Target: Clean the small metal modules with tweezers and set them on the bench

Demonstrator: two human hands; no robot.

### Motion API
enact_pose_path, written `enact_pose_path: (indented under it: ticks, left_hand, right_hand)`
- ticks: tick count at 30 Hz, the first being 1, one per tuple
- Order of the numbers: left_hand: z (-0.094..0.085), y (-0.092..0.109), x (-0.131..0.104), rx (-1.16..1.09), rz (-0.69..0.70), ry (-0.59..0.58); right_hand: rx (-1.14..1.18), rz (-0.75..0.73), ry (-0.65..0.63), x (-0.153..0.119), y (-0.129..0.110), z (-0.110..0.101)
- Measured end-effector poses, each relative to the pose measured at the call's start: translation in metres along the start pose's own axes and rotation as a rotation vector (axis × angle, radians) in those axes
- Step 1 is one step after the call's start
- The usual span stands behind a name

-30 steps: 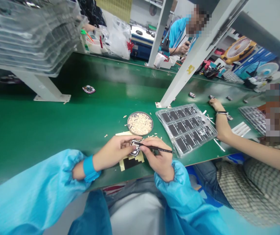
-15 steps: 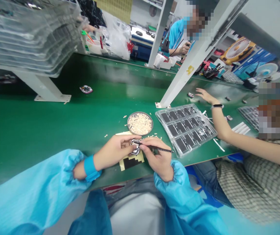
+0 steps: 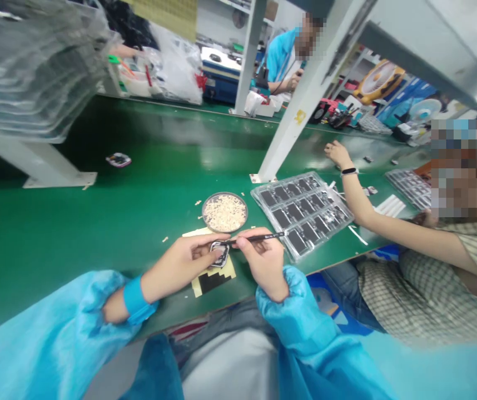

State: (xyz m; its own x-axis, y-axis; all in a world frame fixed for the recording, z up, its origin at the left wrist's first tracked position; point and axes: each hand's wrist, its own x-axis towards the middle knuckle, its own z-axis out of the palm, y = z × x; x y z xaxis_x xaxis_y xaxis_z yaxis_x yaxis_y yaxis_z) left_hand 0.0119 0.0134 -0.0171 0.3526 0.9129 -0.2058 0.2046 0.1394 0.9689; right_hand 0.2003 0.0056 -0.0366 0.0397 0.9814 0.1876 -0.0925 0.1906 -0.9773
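Observation:
My left hand [image 3: 180, 264] grips a small white-framed device [image 3: 220, 254] between thumb and fingers, low over the green bench. A thin black tool [image 3: 259, 238] is pinched in my right hand [image 3: 263, 258], its tip at the device's upper edge. Under the hands lies a yellow sheet with black strips [image 3: 215, 281]. Just beyond them stands a round dish [image 3: 225, 212] full of tiny pale pieces, a few of them scattered around it. To the right of my right hand is a clear tray [image 3: 303, 214] holding rows of dark rectangular parts.
A person's arm [image 3: 372, 214] reaches over the bench on the right. White metal posts [image 3: 284, 128] rise beyond the tray. Stacked clear trays [image 3: 25, 72] sit on a raised shelf at upper left. One small device [image 3: 118, 160] lies at back left. Another person works across the bench.
The view has shifted, so most things appear further left. The black tool lies at a flatter angle, its back end raised. On the right, the other person's hand has drawn its fingers in.

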Motion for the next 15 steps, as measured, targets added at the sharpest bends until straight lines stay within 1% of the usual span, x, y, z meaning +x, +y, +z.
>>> enact_pose_path:
  ticks: [2, 4, 6, 7, 8, 9, 11, 12, 13, 15]
  left_hand:
    - [-0.002, 0.001, 0.0, 0.036, -0.009, 0.026]
    - [-0.006, 0.002, 0.0, 0.124, -0.007, 0.067]
    - [-0.01, 0.004, -0.001, 0.225, -0.008, 0.101]
    - [-0.012, 0.005, -0.002, 0.261, -0.017, 0.115]
    - [-0.014, 0.006, -0.003, 0.284, -0.03, 0.13]
    - [-0.016, 0.007, -0.004, 0.294, -0.046, 0.149]
    - [-0.018, 0.009, -0.007, 0.279, -0.074, 0.2]
    - [-0.018, 0.01, -0.008, 0.251, -0.079, 0.222]
    - [-0.018, 0.01, -0.008, 0.204, -0.078, 0.232]
    - [-0.016, 0.009, -0.007, 0.066, -0.058, 0.217]
  right_hand:
    - [0.081, -0.018, -0.033, -0.001, -0.006, -0.005]
    - [0.135, -0.022, -0.095, -0.002, -0.017, -0.018]
    - [0.116, -0.004, -0.148, 0.003, -0.032, -0.041]
    - [0.057, 0.004, -0.152, 0.008, -0.04, -0.057]
    - [-0.042, -0.002, -0.118, 0.016, -0.049, -0.075]
    - [-0.191, -0.019, -0.06, 0.027, -0.057, -0.094]
    - [-0.661, -0.052, 0.141, 0.057, -0.071, -0.134]
    - [-0.947, -0.026, 0.234, 0.075, -0.077, -0.153]
    - [-1.213, 0.07, 0.294, 0.093, -0.08, -0.171]
    - [-1.33, 0.176, 0.335, 0.129, -0.082, -0.2]
